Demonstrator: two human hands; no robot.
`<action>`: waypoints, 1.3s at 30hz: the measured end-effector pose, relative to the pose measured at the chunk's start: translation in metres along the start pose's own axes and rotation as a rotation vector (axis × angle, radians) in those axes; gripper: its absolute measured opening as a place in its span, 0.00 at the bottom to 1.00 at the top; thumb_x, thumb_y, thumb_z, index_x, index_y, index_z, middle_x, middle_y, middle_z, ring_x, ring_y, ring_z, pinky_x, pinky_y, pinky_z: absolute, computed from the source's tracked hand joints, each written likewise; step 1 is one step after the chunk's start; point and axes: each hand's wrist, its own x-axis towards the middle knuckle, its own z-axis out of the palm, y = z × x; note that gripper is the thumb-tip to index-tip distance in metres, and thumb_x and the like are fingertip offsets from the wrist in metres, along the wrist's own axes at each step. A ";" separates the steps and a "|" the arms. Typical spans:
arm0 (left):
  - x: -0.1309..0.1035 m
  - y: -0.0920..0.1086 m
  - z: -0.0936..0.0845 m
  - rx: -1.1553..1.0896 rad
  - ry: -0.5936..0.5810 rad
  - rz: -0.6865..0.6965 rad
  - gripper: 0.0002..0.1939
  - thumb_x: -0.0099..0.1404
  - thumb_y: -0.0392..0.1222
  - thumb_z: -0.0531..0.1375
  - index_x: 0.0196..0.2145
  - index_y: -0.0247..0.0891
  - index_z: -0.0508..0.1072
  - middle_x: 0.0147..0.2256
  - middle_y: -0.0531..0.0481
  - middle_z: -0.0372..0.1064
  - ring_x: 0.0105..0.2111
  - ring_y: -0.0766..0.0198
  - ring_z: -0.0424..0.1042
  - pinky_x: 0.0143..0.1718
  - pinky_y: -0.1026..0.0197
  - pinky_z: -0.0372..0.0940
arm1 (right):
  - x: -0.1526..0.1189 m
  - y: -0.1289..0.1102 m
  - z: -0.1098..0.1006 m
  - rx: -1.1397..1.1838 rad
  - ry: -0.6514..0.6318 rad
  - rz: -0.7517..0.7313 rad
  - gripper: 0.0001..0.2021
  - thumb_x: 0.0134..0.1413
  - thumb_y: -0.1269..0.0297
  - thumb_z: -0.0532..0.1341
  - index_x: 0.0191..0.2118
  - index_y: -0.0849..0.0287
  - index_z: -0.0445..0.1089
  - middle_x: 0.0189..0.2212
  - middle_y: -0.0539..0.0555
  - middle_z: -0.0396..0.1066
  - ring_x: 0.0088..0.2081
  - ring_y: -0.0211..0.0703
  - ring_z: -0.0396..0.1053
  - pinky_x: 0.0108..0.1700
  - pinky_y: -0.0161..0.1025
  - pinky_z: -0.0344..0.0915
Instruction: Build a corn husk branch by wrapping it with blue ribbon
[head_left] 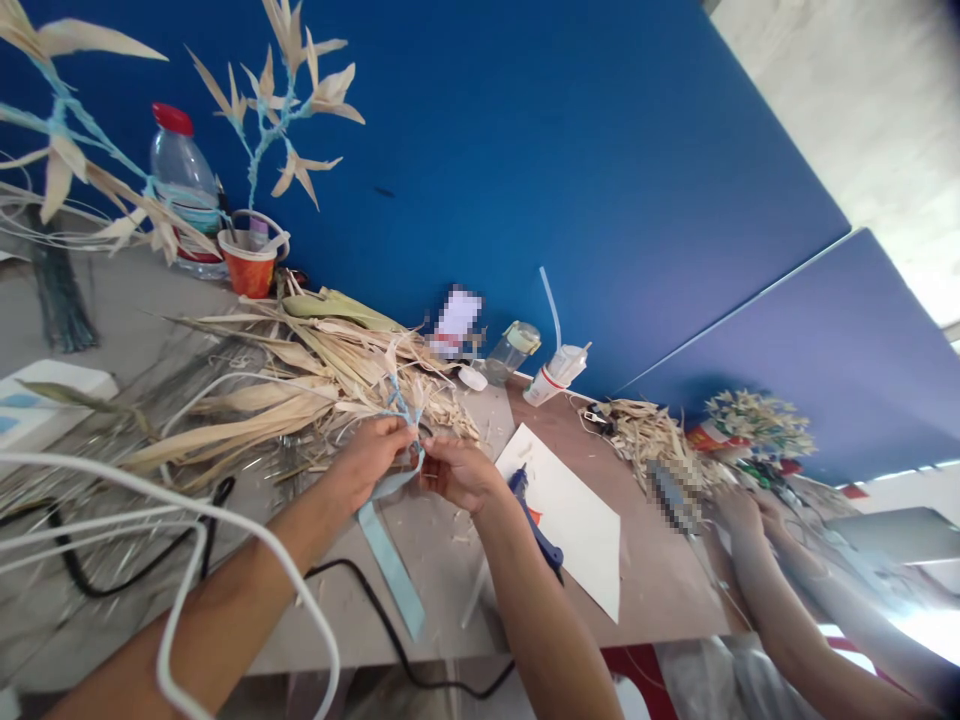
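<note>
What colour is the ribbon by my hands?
The ribbon is pale blue, slightly greenish; it shows best in the head view.

The lone head-worn camera looked forward and down over the bench [652,570], near the left hand [377,452] and right hand [465,472], facing the blue partition [525,170].

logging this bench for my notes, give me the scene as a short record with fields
left hand: pinching a blue-wrapped stem
right hand: fingertips closed at the stem's lower part
trailing: pale blue ribbon, hanging down from the stem
beyond the hands: pile of dry husks
right of the hands: blue glue gun, partly over a white sheet
back left: red-capped bottle beside an orange cup
far right: co-worker's hands
</note>
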 end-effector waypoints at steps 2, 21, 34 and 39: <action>0.000 0.000 0.001 -0.017 -0.022 -0.013 0.11 0.49 0.45 0.67 0.23 0.37 0.69 0.21 0.55 0.65 0.21 0.67 0.66 0.27 0.63 0.65 | 0.001 0.002 -0.001 0.034 -0.018 0.038 0.11 0.40 0.62 0.73 0.26 0.61 0.71 0.20 0.48 0.72 0.22 0.35 0.68 0.26 0.33 0.65; -0.004 0.001 0.004 0.041 -0.114 -0.025 0.13 0.48 0.47 0.67 0.21 0.37 0.69 0.17 0.55 0.64 0.18 0.69 0.63 0.22 0.64 0.59 | 0.010 0.018 0.004 0.177 -0.081 -0.039 0.05 0.42 0.73 0.67 0.24 0.59 0.71 0.21 0.47 0.70 0.23 0.34 0.66 0.30 0.32 0.67; -0.006 0.009 0.003 -0.087 -0.054 -0.065 0.12 0.48 0.42 0.68 0.23 0.35 0.69 0.18 0.53 0.66 0.17 0.68 0.65 0.20 0.66 0.61 | 0.001 0.014 -0.005 0.287 -0.170 0.030 0.11 0.59 0.59 0.63 0.37 0.63 0.74 0.28 0.53 0.77 0.30 0.39 0.74 0.38 0.36 0.72; -0.004 0.007 0.004 -0.080 -0.019 -0.069 0.11 0.48 0.40 0.68 0.22 0.35 0.69 0.17 0.54 0.65 0.17 0.69 0.64 0.20 0.66 0.61 | 0.002 0.017 -0.003 0.248 -0.152 0.023 0.07 0.56 0.64 0.65 0.35 0.64 0.74 0.27 0.52 0.77 0.28 0.37 0.73 0.36 0.35 0.72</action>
